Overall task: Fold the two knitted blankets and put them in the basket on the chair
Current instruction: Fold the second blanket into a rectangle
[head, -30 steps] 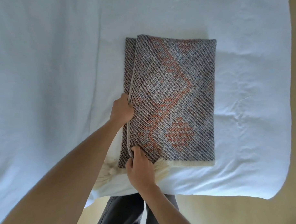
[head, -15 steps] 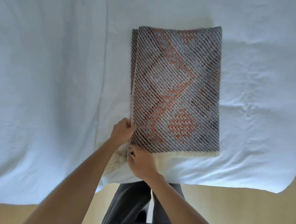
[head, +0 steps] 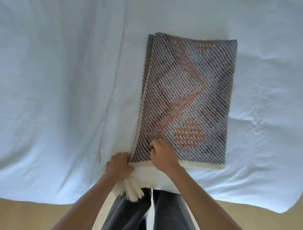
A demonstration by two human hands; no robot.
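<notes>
A knitted blanket (head: 189,99) in grey, blue and orange lies folded into a long rectangle on the white sheet, with a cream border along its near end. My left hand (head: 118,165) grips the near left corner, and cream fringe (head: 131,190) hangs below it over the bed's edge. My right hand (head: 161,155) rests curled on top of the blanket near that same corner, fingers pinching the fabric. No second blanket, basket or chair is in view.
The white sheet (head: 60,83) covers a bed that fills most of the view. Its near edge runs across the bottom, with tan floor (head: 30,220) beyond. My dark trousers (head: 133,215) stand against the bed edge.
My left hand has slid down the blanket's left edge to the near corner. My right hand has moved from the near border up onto the top layer.
</notes>
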